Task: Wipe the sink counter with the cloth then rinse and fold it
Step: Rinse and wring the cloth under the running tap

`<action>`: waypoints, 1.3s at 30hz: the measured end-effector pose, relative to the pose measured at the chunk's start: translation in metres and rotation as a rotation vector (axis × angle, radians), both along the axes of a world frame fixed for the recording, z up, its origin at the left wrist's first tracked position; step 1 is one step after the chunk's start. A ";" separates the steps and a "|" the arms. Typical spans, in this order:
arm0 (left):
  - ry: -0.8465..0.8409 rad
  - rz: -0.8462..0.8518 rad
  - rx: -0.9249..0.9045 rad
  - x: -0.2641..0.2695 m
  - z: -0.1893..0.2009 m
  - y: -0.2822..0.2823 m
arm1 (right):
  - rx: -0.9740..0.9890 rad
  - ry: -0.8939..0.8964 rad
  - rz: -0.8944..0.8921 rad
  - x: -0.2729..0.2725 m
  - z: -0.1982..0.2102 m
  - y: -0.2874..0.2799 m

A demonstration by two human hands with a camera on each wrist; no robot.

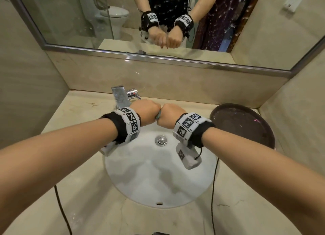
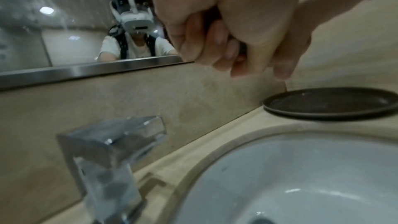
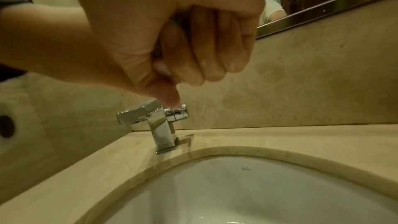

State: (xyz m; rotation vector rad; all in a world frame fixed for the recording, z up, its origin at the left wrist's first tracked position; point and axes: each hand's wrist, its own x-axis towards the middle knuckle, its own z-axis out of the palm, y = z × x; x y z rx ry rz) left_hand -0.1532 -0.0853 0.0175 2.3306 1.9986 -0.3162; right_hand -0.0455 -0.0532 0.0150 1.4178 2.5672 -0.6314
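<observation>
Both my hands are fists, knuckle to knuckle, above the back of the white sink [image 1: 175, 182]. The left hand [image 1: 146, 111] and the right hand [image 1: 171, 114] together grip the cloth [image 1: 157, 116], of which only a small grey-green bunch shows between them. In the left wrist view the left hand [image 2: 215, 45] has its fingers curled tight round a dark strip of cloth [image 2: 238, 47]. The right wrist view shows the right hand [image 3: 193, 48] clenched the same way, the cloth almost fully hidden. The beige stone counter [image 1: 75, 110] surrounds the basin.
A chrome square faucet [image 1: 121, 97] stands just behind my left hand; no water runs from it. A dark round plate [image 1: 242, 127] sits on the counter at the right. A mirror [image 1: 123, 24] spans the back wall. Black cables [image 1: 60, 205] hang over the front counter.
</observation>
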 end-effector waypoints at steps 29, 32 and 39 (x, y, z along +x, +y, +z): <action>-0.558 0.109 0.113 -0.026 -0.010 -0.013 | -0.150 0.190 -0.089 0.007 -0.013 0.013; -0.652 0.183 0.119 -0.036 -0.009 -0.023 | -0.117 0.198 0.010 0.000 -0.012 0.011; -0.862 0.480 0.233 -0.064 -0.003 -0.047 | 0.081 0.337 0.170 -0.018 0.002 0.008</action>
